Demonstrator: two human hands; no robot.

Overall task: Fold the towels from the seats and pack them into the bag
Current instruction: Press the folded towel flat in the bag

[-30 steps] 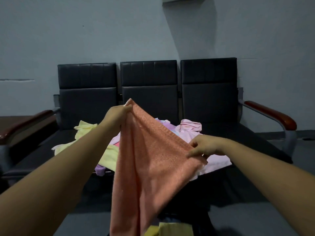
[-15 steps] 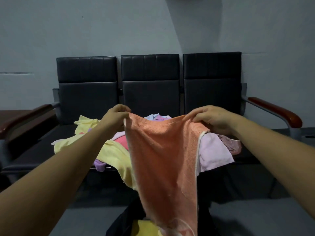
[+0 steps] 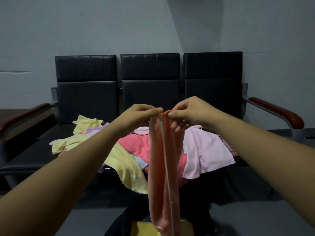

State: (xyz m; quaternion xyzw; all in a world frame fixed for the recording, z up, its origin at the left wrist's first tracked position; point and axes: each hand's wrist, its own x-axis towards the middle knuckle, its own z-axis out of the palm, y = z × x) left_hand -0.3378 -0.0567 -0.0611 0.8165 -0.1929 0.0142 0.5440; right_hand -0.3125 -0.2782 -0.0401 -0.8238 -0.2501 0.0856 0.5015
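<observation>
orange towel (image 3: 162, 167), yellow towel (image 3: 129, 169), pale pink towel (image 3: 206, 154), black seats (image 3: 150, 79)

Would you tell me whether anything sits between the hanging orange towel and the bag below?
Nothing visible does: the orange towel, pinched by the left hand and right hand, hangs over the dark bag, which holds a yellow towel.

No text, label, brand, number or sign could be read anywhere. The orange towel (image 3: 163, 159) held up in front, the towels (image 3: 136, 147) heaped on the seats (image 3: 150, 92) and the wall (image 3: 102, 31) behind showed only plain surfaces.
</observation>
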